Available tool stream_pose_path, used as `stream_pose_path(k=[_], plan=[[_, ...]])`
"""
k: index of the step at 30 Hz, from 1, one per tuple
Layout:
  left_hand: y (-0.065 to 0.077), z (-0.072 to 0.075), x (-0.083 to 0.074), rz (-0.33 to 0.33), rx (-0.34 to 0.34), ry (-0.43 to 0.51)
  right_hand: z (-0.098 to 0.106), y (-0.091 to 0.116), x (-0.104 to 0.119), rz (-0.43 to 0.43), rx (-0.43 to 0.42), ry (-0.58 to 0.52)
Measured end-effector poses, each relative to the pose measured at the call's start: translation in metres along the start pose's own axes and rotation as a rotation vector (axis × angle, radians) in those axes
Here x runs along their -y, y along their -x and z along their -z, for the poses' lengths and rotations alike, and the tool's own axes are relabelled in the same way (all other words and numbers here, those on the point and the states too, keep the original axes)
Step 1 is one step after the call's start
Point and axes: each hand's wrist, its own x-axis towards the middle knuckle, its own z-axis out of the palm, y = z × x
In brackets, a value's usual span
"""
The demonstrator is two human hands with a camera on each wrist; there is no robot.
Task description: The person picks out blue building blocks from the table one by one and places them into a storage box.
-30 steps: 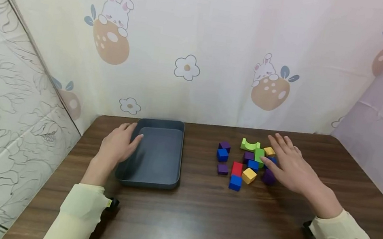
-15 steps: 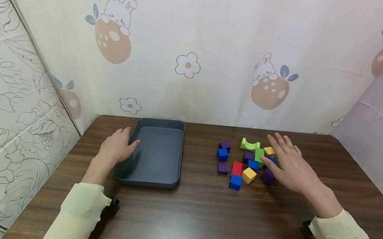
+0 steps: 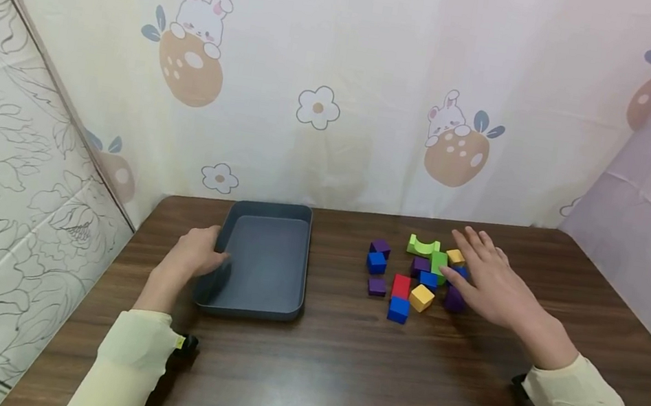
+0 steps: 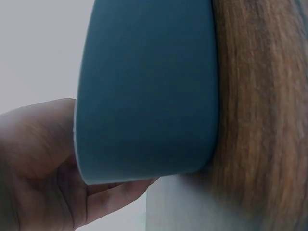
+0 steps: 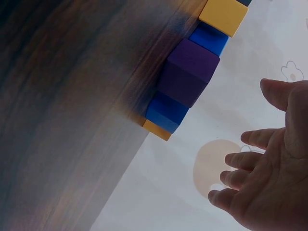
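Observation:
My left hand is at the left wall of a dark grey rectangular tray, thumb over the rim on the inside and fingers bent down outside. From the left wrist, the tray's outer wall fills the middle and partly hides that hand. The right hand, fingers spread and holding nothing, hovers above the right side of a group of toy blocks. Beneath it are a purple block and a green block. In the right wrist view, that purple block lies beyond the hand.
Also in the group are a red block, a yellow cube, a light green arch and several blue and purple blocks. A patterned curtain hangs along the back edge of the brown wooden table.
My left hand has lowered onto the tray's left side, its fingers bending down outside the wall. The right hand and the blocks stay essentially in place.

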Motion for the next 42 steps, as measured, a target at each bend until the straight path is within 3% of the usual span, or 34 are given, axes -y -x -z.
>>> stream_pose_path(k=[7,17,25,35,42], plan=[[0.001,-0.006,0.009,-0.010,0.005,0.000,-0.001,-0.003,0.002,0.023,-0.004,0.004],[0.000,-0.011,0.020,-0.116,-0.036,-0.011,-0.006,-0.003,0.001,0.014,0.003,0.007],[-0.001,-0.010,0.028,-0.187,-0.063,0.033,-0.006,0.001,0.000,-0.001,0.005,0.004],[0.000,-0.009,0.029,-0.209,-0.071,0.081,0.000,0.001,-0.005,-0.033,-0.004,0.019],[0.000,-0.007,0.030,-0.191,-0.057,0.131,0.005,-0.002,-0.007,-0.039,-0.020,0.026]])
